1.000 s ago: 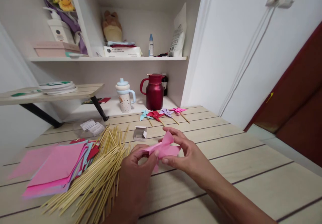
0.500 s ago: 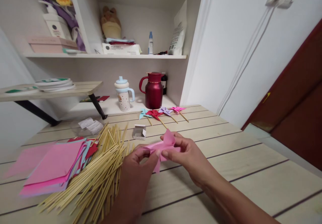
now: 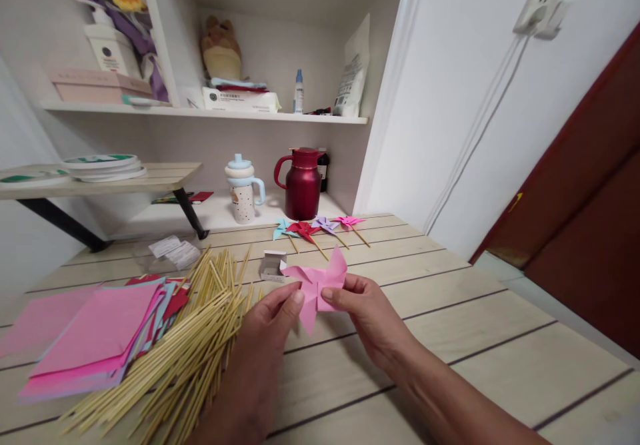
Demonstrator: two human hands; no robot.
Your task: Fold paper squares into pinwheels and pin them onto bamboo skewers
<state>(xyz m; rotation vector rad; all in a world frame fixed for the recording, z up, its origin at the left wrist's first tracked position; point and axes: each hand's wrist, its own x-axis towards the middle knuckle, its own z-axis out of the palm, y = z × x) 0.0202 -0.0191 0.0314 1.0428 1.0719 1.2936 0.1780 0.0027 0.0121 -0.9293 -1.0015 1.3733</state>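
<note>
At frame centre, left hand point(image 3: 273, 315) and right hand point(image 3: 361, 308) pinch a pink pinwheel point(image 3: 316, 285) above the surface point(image 3: 450, 338). Since half a second ago, its blades have opened out flatter toward the camera.

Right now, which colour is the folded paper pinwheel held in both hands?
Pink; the folded paper pinwheel shows best in the head view.

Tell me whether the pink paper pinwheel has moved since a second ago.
Yes. The pink paper pinwheel now sits closer to the small white box, nearly touching it, lifted and opened flatter between both hands.
</note>
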